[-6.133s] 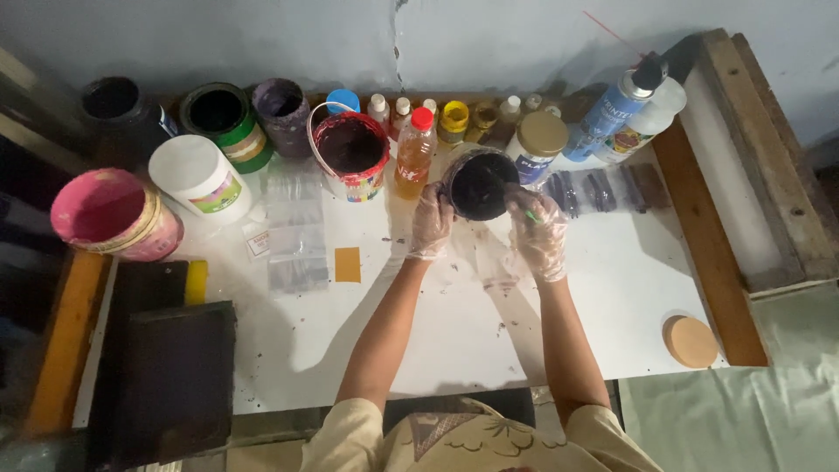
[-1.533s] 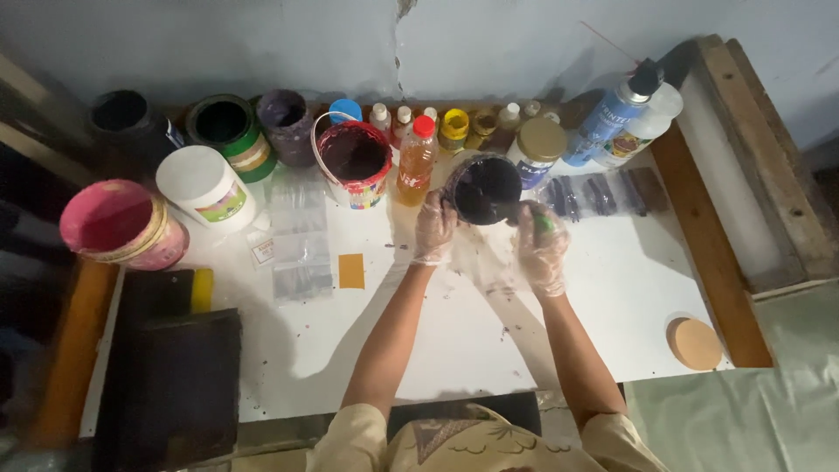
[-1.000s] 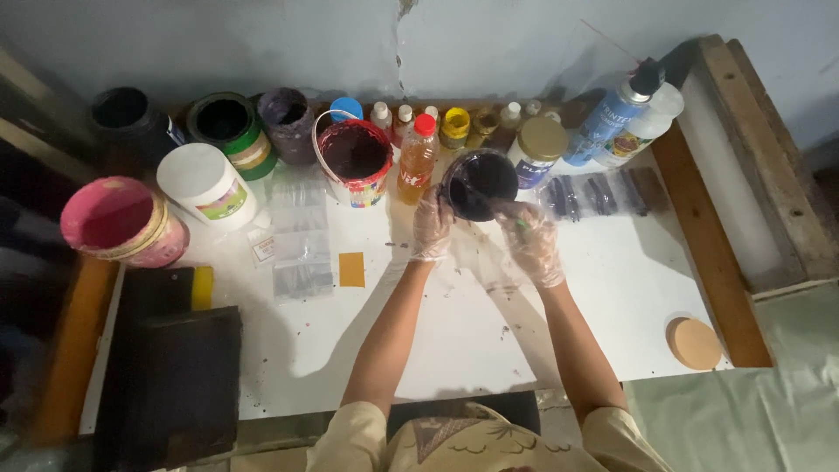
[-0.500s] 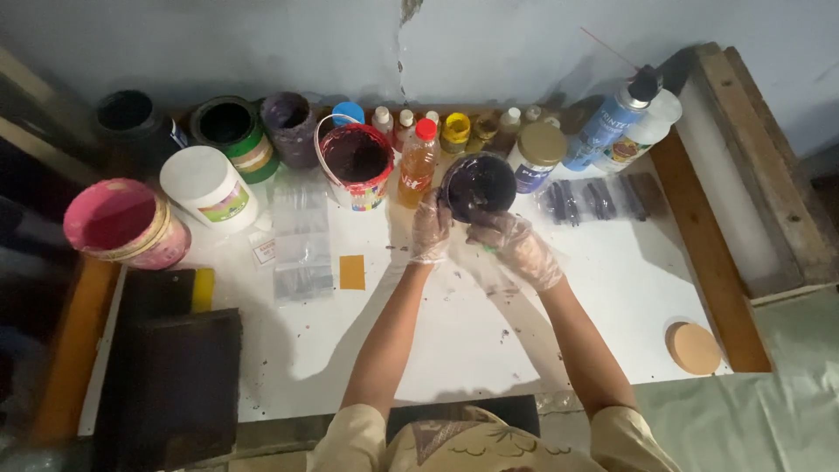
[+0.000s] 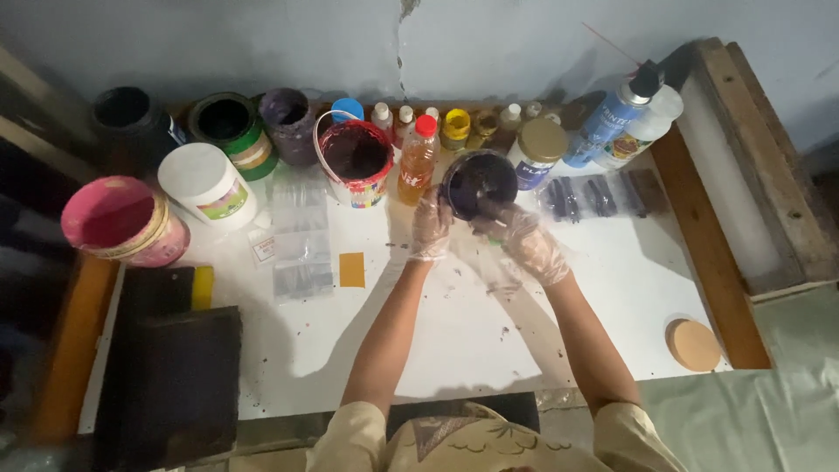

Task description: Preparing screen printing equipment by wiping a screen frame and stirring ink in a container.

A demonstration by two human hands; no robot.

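Observation:
A small round tub (image 5: pixel 479 179) of dark purple paint stands on the white table (image 5: pixel 419 341). My left hand (image 5: pixel 431 225), in a thin clear plastic glove, is cupped against the tub's left side and holds it. My right hand (image 5: pixel 524 241), also gloved, is at the tub's near right rim, fingers closed around a thin stick whose tip reaches into the paint. Most of the stick is hidden by my fingers.
Behind the tub runs a row of small bottles, an orange bottle (image 5: pixel 418 161) and a red-rimmed bucket (image 5: pixel 357 161). White (image 5: pixel 208 184), pink (image 5: pixel 122 223) and green (image 5: pixel 229 127) tubs stand left. Spray bottles (image 5: pixel 622 115) and a wooden frame (image 5: pixel 747 166) stand right. A round lid (image 5: pixel 692 343) lies near the right edge.
My right hand has moved left and closer to the tub's rim, working around in the paint. My left hand has stayed on the tub's left side.

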